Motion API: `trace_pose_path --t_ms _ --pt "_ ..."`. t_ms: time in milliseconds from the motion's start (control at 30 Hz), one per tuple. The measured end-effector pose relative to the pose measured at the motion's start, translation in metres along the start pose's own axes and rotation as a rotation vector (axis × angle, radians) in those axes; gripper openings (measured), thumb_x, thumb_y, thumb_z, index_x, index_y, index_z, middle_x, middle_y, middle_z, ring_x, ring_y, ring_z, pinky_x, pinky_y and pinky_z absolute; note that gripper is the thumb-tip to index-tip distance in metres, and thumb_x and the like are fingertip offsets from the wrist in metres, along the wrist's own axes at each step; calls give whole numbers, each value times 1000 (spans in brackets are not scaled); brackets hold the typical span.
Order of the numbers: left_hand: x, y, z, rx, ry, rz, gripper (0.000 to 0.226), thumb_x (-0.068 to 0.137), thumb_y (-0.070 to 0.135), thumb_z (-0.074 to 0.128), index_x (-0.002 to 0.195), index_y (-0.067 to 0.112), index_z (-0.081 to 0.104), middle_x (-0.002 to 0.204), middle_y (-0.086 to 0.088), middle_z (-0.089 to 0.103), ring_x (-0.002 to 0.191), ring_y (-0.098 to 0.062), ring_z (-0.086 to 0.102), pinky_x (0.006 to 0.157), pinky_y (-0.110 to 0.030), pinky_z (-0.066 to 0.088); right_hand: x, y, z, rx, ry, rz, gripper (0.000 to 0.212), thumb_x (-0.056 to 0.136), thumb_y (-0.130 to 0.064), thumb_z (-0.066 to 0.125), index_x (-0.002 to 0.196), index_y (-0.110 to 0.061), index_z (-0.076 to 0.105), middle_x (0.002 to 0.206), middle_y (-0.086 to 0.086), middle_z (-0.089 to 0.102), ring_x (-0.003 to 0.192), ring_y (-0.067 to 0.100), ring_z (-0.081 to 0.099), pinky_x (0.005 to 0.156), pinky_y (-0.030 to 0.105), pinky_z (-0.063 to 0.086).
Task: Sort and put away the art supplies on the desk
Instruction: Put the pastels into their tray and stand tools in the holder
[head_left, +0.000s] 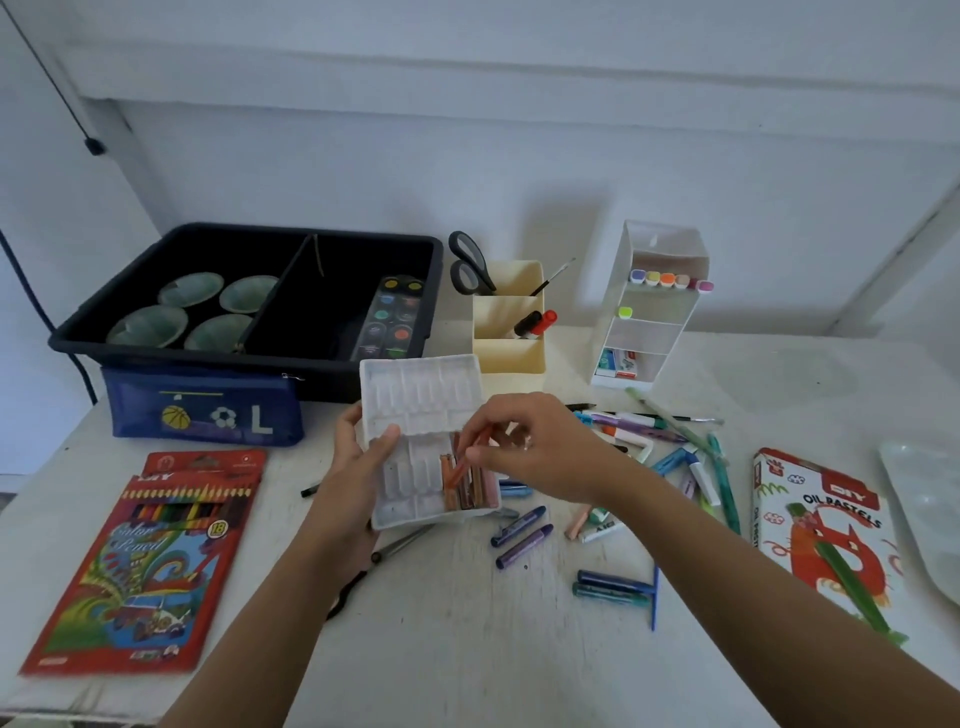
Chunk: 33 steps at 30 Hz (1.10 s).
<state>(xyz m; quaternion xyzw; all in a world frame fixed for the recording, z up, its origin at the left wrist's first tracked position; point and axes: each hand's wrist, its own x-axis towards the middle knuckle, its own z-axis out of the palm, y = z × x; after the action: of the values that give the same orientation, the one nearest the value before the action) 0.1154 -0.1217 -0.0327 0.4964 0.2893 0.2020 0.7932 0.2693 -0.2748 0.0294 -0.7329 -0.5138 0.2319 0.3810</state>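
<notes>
Fingers (480, 448) of the right hand (540, 447) pinch an orange pastel (458, 472). It is tilted, with its lower end among the stored pastels (470, 493) in the right-hand slots of the white tray (415, 395). The left hand (358, 462) grips the tray's left edge, thumb curled on top. Loose pastels (522, 538) lie on the tabletop (441, 649) just right of the tray. The oil pastels box (826, 525) lies farther right, and the colour pencil box (140, 561) lies at the left.
</notes>
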Motion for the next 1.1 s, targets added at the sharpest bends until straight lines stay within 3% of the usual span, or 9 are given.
trace_pose_path --t_ms 133,267,467,667,833,933,1000,1100 --pt "-2 1 -1 2 -6 4 38 102 29 55 136 42 44 112 6 75 102 -24 75 69 -42 62 10 -2 8 -107 -79 -49 10 90 -17 70 98 -21 74 90 -12 70 87 6 61 75 22 52" --pt "-3 1 -1 -13 -5 -14 39 102 28 56 137 42 43 115 2 74 102 -26 75 71 -45 62 19 -3 15 -224 -96 -79 15 89 -19 71 103 -23 71 96 -14 67 88 -3 58 78 16 49" --pt "-1 0 1 9 -5 -6 39 103 29 55 136 45 42 111 5 75 102 -24 75 73 -44 63 24 -3 23 -286 17 -81 34 81 -35 80 111 -27 65 97 -11 65 92 9 58 88 33 52" --pt "1 -3 0 52 -24 -3 34 103 31 54 131 48 44 110 10 75 103 -21 74 72 -41 62 21 -3 31 -304 75 -65 26 79 -40 79 97 -30 64 91 -10 62 86 9 55 84 41 53" --pt "-1 0 0 40 -44 18 42 96 36 60 133 48 46 117 7 73 108 -22 73 79 -46 62 20 0 32 -298 140 -5 37 75 -47 81 94 -35 52 85 -20 47 80 2 44 83 38 47" --pt "-1 3 3 28 -61 15 47 93 36 62 136 47 44 117 6 73 107 -24 73 76 -45 62 15 2 23 -251 159 0 41 74 -49 82 98 -31 54 85 -18 47 77 3 45 72 24 43" --pt "-1 4 7 18 -86 6 48 94 36 61 137 47 42 115 7 73 106 -24 73 74 -44 62 9 3 11 -86 229 -8 31 79 -44 79 97 -28 59 82 -15 51 71 3 46 65 15 40" --pt "2 3 16 16 -109 -4 46 99 32 58 139 45 40 115 8 73 104 -23 74 72 -42 63 -3 9 -11 122 465 28 10 91 -32 70 91 -23 64 76 -7 59 66 7 51 61 19 45"
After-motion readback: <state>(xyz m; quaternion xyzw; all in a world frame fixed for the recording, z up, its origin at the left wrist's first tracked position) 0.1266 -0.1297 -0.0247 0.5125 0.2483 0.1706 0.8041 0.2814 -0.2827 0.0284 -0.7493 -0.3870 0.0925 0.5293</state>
